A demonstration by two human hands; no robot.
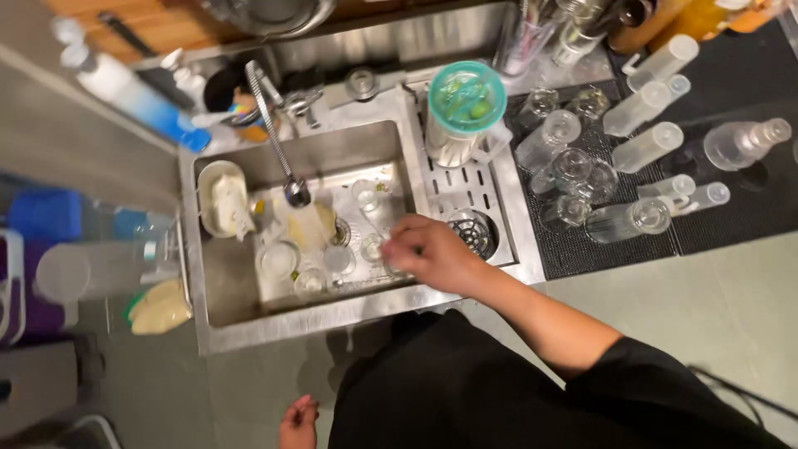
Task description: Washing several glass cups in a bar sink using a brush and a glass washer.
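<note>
- Your right hand is at frame centre, reaching over the right edge of the steel sink. Fingers curl down together onto a small clear glass at the basin's right side; the glass is mostly hidden under the hand, so you can't tell for sure that the grip is closed on it.
- Your left hand hangs at bottom centre, beside your black top. Fingers loosely bent, holding nothing, touching nothing.
- The sink basin is brushed metal and rectangular, with a wet tray floor. Several small round clear glasses sit in it, near the hand, some upright with rims up.
- A coiled spring faucet arcs down from upper centre, its nozzle over a pale soft cloth or sponge in mid-basin.
- A cream oval tub sits at the basin's left wall.
- A round perforated metal drain strainer is just right of your right hand, set in the slotted steel drainboard.
- A ribbed clear pitcher with a teal lid stands upright on that drainboard, upper centre.
- A black ribbed rubber mat covers the surface at upper right; clear glasses and plastic bottles lie on it, many on their sides.
- A blue-and-white spray bottle lies at upper left.
</note>
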